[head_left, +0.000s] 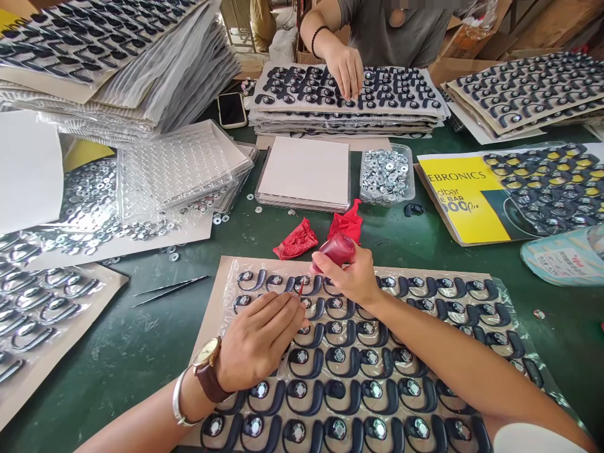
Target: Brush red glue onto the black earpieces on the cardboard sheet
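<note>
**Red bottle over the earhook sheet**

Nearest the lens: sheet of black earhooks [358, 377] in rows on a cardboard backing, lying on the green table [141, 340]. Left hand [257, 340] rests on the sheet, fingers curled closed — fingertips pinch at the thin red nozzle tip [301, 289]. Right hand [353, 277] is wrapped closed round a red bottle [336, 250], tilted, nozzle pointing down-left to an earhook in the second row. Just beyond the bottle: two red cloth scraps [321, 233]. Tweezers [170, 289] lie left of the sheet — untouched. Farther back, a clear tub of washers [387, 173]; another person's hand [346, 69] presses on a stacked sheet.
</note>
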`<state>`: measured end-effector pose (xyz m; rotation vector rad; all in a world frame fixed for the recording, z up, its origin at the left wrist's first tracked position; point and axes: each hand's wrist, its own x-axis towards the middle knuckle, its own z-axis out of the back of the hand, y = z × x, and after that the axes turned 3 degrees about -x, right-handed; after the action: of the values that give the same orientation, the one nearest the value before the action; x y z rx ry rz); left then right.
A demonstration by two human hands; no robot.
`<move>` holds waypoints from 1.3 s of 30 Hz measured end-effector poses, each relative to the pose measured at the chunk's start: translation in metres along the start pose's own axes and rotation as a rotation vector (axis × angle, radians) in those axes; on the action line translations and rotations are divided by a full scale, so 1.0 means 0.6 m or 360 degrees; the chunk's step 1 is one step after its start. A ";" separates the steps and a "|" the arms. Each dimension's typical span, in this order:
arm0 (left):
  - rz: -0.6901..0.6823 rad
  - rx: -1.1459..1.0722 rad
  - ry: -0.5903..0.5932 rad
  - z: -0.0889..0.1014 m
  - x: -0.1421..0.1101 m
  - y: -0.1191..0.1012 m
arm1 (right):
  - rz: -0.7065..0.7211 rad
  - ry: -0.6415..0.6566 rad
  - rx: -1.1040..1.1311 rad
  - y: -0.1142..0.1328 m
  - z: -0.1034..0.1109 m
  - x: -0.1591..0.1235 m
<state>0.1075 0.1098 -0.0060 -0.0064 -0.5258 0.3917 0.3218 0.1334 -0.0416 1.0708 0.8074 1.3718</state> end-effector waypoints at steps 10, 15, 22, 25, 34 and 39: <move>0.0033 -0.0054 -0.0012 0.000 0.000 0.003 | -0.0011 0.0008 0.0058 0.000 -0.001 -0.001; 0.0035 -0.0051 -0.0008 -0.001 -0.002 0.002 | 0.0034 0.0029 0.0010 -0.001 -0.001 -0.002; 0.0032 -0.0066 0.0010 -0.001 -0.004 0.002 | 0.0020 -0.0010 -0.0022 0.005 -0.002 0.000; 0.0033 -0.0069 0.0008 -0.001 -0.002 0.002 | 0.0015 -0.0033 0.0004 0.006 -0.002 -0.002; 0.0101 -0.0148 -0.0001 0.004 0.002 0.005 | 0.0037 -0.0075 -0.0038 0.003 -0.001 -0.002; 0.0149 -0.0241 -0.0035 0.007 0.004 0.010 | 0.0064 -0.0034 -0.0009 0.009 0.002 -0.001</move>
<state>0.1054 0.1159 -0.0020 -0.1734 -0.5773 0.4431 0.3211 0.1321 -0.0359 1.1011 0.7697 1.3931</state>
